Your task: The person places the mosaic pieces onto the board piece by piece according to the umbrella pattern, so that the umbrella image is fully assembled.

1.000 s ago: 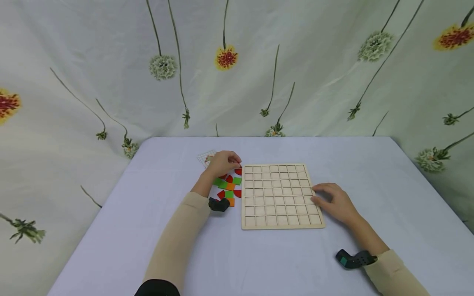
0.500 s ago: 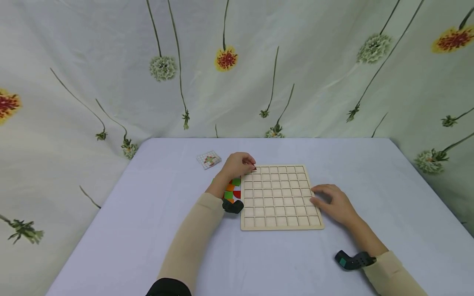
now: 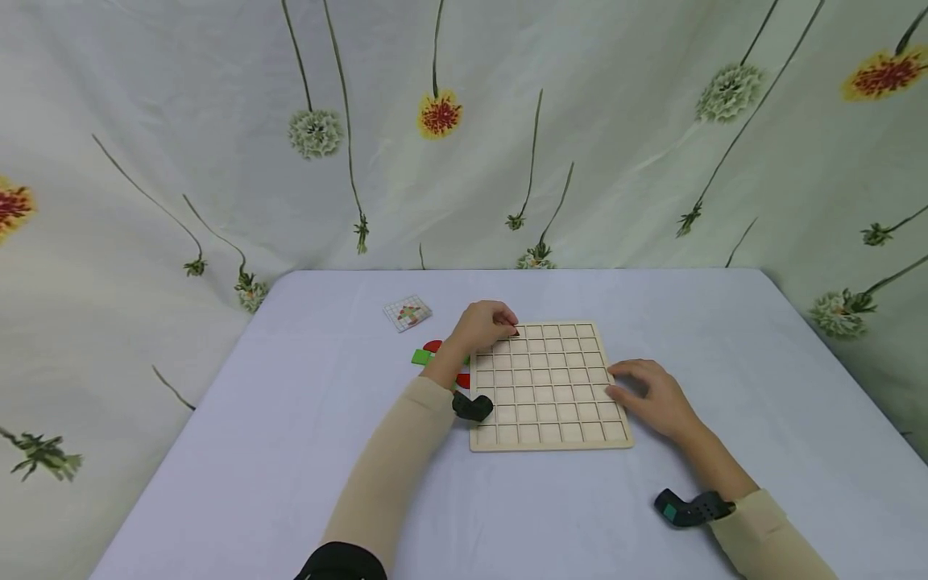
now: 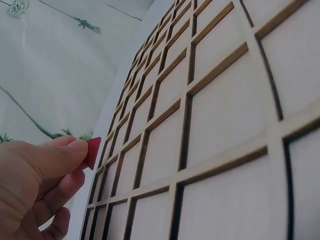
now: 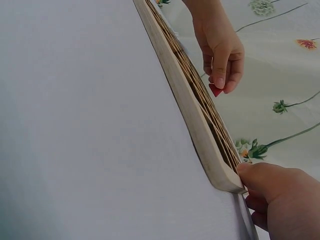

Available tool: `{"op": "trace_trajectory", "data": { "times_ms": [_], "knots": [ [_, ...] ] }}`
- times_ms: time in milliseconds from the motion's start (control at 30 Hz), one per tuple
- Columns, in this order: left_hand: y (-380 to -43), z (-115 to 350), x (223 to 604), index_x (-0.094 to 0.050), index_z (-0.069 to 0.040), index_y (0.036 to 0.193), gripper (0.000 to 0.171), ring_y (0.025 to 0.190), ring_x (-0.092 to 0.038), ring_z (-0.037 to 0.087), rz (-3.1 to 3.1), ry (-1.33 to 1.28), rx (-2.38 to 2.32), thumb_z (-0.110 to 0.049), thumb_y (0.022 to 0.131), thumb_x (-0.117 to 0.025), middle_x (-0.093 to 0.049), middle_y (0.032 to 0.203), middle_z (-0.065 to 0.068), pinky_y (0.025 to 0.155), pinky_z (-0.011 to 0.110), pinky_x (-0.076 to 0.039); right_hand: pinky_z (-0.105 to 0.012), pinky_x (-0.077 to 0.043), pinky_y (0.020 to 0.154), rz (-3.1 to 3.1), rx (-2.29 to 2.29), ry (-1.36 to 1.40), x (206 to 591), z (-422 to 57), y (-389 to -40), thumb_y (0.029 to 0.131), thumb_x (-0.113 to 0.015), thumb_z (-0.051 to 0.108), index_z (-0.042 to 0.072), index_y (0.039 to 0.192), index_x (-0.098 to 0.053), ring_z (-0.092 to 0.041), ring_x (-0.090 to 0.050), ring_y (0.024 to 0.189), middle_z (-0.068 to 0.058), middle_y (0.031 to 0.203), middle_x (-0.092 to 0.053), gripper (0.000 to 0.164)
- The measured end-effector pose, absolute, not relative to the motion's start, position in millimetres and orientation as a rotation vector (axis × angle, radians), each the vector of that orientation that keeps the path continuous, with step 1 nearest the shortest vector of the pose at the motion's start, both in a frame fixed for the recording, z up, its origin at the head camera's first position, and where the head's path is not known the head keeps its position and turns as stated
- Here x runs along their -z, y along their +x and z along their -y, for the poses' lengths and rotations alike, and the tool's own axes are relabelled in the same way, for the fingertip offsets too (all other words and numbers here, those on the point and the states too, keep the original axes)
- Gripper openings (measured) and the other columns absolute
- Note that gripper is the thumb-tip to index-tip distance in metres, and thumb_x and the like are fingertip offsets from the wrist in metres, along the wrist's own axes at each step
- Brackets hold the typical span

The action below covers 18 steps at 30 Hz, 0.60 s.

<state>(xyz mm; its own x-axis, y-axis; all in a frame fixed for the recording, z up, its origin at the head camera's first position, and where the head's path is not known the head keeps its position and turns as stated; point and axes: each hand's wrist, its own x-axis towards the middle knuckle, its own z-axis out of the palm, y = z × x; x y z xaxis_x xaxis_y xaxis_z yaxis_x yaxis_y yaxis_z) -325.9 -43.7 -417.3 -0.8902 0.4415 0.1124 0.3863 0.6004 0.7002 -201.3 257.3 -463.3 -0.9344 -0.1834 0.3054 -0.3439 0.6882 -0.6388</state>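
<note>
My left hand [image 3: 484, 324] pinches a small red piece [image 4: 93, 151] between thumb and fingers, its pointed corner sticking out. In the head view the hand is over the far left part of a pale wooden grid board [image 3: 554, 388], which has rows of square cells. The left wrist view shows the piece held up beside the raised grid lines. At the board's right edge, my right hand [image 3: 656, 395] touches the frame with its thumb and fingertips set apart. From the right wrist view, the thumb [image 5: 260, 175] lies right at the board's rim.
Flat coloured pieces lie left of the board, among them a green square [image 3: 422, 356] and a red rounded one [image 3: 432, 345]; my left forearm hides others. A small patterned card [image 3: 408, 312] lies farther back. A flower-print cloth [image 3: 616, 145] hangs behind the white table [image 3: 290, 403].
My left hand has carried the red piece rightward from the loose pieces to over the board's far left cells, uncovering the card. The right hand has stayed at the board's right edge.
</note>
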Motion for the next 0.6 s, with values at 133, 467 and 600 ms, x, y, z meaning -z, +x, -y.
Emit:
{"op": "trace_trajectory", "data": {
  "times_ms": [133,467,600],
  "knots": [
    [-326,36,418,-0.072,-0.009,0.099,0.010,0.085,-0.062,0.017,-2.765,0.714,-1.141,-0.015,0.092,-0.069,-0.069,0.089,0.001,0.082,0.032,-0.048,-0.056,-0.036,0.099,2.680,-1.082,0.423,463,-258,-201,0.087,-0.074,0.018,0.002,0.112,-0.069,-0.040,-0.051,0.117,-0.019,0.119,-0.064,0.029],
    [-326,19,415,-0.071,-0.008,0.101,0.011,0.088,-0.062,0.017,-2.769,0.722,-1.085,-0.014,0.094,-0.066,-0.068,0.092,0.002,0.083,0.032,-0.048,-0.056,-0.037,0.098,2.668,-1.072,0.427,462,-257,-200,0.087,-0.074,0.018,0.002,0.111,-0.069,-0.040,-0.052,0.116,-0.019,0.118,-0.064,0.030],
    [-326,14,415,-0.071,-0.009,0.101,0.011,0.087,-0.061,0.016,-2.771,0.715,-1.069,-0.015,0.094,-0.065,-0.068,0.092,0.001,0.083,0.031,-0.048,-0.056,-0.037,0.098,2.667,-1.071,0.430,462,-256,-200,0.087,-0.074,0.018,0.002,0.111,-0.069,-0.040,-0.052,0.115,-0.019,0.117,-0.064,0.030]
  ]
}}
